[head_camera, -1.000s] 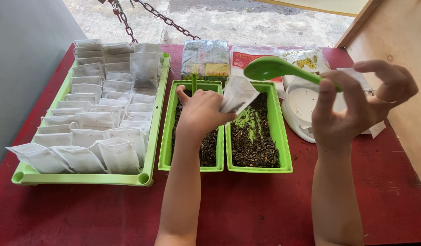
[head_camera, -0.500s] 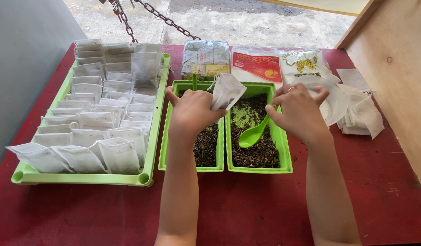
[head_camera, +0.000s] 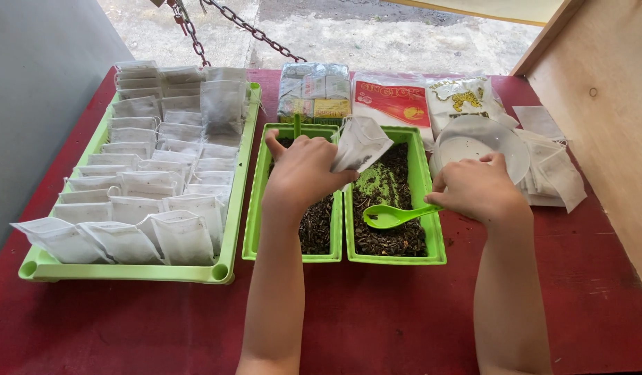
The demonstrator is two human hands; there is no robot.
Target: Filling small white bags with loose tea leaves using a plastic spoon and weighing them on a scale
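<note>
My left hand holds a small white filter bag by its edge above two narrow green trays. The right green tray holds dark loose tea leaves with a patch of green powder. The left green tray also holds dark leaves, partly hidden by my hand. My right hand grips the handle of a green plastic spoon, whose bowl lies low over the leaves in the right tray.
A large green tray on the left is packed with several filled white bags. Packets lie at the back. A clear round lid and loose empty bags sit right, beside a wooden wall. The table is red.
My right hand came down from the upper right with the green spoon and lowered it into the right tray. My left hand stayed over the trays with the bag.
</note>
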